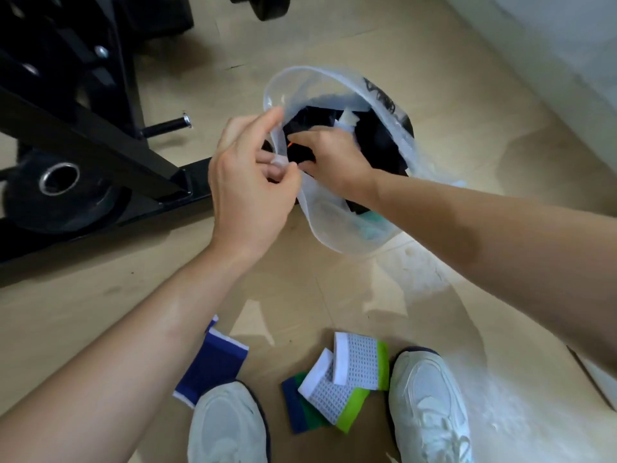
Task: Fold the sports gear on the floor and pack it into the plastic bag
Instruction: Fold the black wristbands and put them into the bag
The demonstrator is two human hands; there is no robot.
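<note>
Clear plastic bag pinched open at the rim by left hand; right hand deep inside on dark gear, grip hidden, cannot tell. Risk: thin rim slipping free, mouth collapsing, folds rumpled by the shove. Wristbands waiting on floor by the shoes.

No text can be read. The clear plastic bag bears a patch of black print on its far right wall, but the film is crumpled there and the marks blur into dark strokes; whether they are letters or a logo cannot be told.
</note>
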